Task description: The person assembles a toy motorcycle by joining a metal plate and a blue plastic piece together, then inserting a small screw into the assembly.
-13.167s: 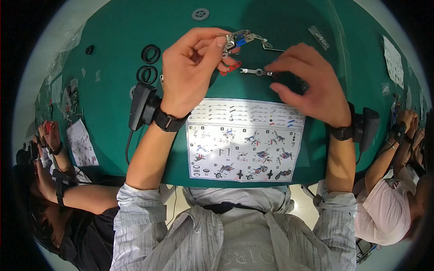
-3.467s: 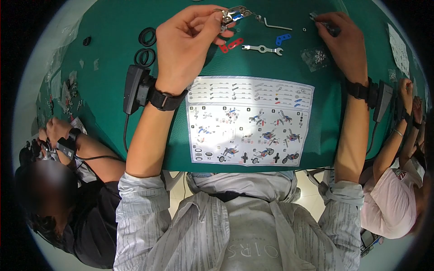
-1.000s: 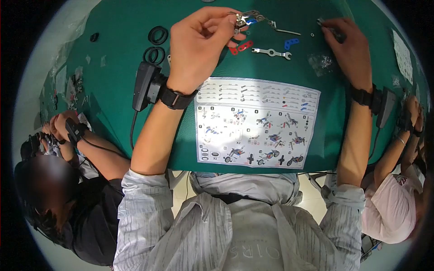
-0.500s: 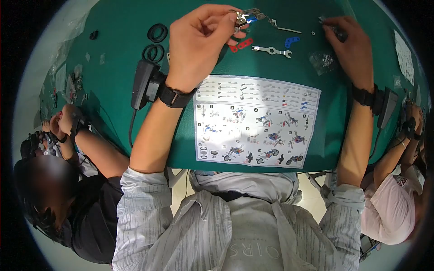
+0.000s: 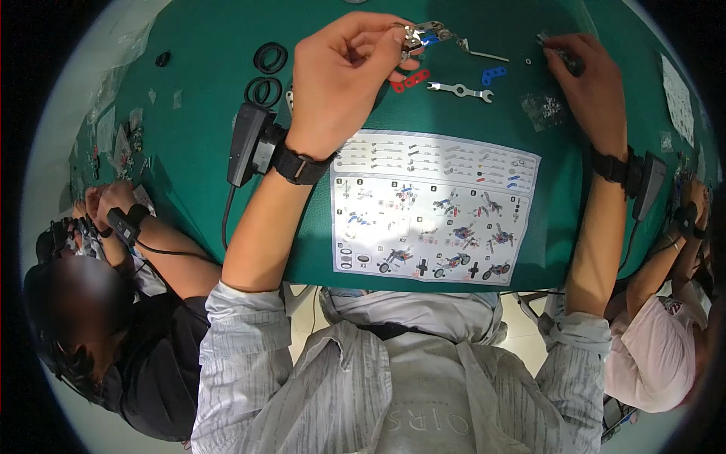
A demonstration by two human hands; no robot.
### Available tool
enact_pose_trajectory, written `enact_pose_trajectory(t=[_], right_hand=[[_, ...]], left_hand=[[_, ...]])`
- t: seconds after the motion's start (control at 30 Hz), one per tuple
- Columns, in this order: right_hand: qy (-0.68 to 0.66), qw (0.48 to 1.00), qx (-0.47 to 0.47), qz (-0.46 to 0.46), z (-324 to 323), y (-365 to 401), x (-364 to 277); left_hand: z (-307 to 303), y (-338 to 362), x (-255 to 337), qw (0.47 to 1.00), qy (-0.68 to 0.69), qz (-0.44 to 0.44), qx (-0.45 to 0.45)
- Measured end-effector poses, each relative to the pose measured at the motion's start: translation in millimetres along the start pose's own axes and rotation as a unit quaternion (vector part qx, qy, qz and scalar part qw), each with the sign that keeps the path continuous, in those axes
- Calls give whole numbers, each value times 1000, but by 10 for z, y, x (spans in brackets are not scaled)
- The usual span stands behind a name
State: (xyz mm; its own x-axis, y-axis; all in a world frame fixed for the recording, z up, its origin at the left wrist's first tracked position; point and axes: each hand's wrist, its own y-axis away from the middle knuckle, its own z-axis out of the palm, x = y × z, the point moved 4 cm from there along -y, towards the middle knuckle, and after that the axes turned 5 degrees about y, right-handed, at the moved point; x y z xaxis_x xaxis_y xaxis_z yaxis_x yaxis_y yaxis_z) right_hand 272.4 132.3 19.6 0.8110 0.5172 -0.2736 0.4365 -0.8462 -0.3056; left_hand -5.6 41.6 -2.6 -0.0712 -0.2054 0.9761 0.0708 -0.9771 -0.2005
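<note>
My left hand (image 5: pixel 352 76) pinches a partly built metal model (image 5: pixel 425 35) between thumb and fingers, above the far part of the table. The model has silver plates, a blue piece and a thin rod (image 5: pixel 488 56) sticking out to the right. Close under those fingers lie a red perforated strip (image 5: pixel 411 80) and a flat silver wrench (image 5: pixel 460 91). At the far right my right hand (image 5: pixel 594 87) is curled down at the tabletop, over small shiny parts (image 5: pixel 572 62). What its fingertips grip is too small to make out. A blue angled strip (image 5: pixel 493 75) lies between the hands.
A printed instruction sheet (image 5: pixel 431 204) lies near me. Black rubber tyres (image 5: pixel 270 58) lie left of my left hand. A small clear bag of parts (image 5: pixel 543 110) sits by my right hand. People sit on both sides, a forearm (image 5: pixel 178 246) at left.
The view has shifted slightly, moving the table and sheet a little down and right. My left hand still holds the model; my right hand stays by the small parts.
</note>
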Motion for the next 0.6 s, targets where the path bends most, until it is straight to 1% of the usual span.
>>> enact_pose_trajectory(t=[0.1,0.23,0.4,0.6], right_hand=[[-19,1000,0,0,1,1,-2],[-3,1000,-7,5,-11,-7,-8],[-3,1000,-3,12,-18,-10,-33],[-7,999,31,-36,36,8,83]], left_hand=[[2,2,6,1000,-2,0,2],[1,5,12,1000,-7,-1,5],[1,12,25,999,-42,-8,-16],[-1,12,20,999,-36,-22,-8]])
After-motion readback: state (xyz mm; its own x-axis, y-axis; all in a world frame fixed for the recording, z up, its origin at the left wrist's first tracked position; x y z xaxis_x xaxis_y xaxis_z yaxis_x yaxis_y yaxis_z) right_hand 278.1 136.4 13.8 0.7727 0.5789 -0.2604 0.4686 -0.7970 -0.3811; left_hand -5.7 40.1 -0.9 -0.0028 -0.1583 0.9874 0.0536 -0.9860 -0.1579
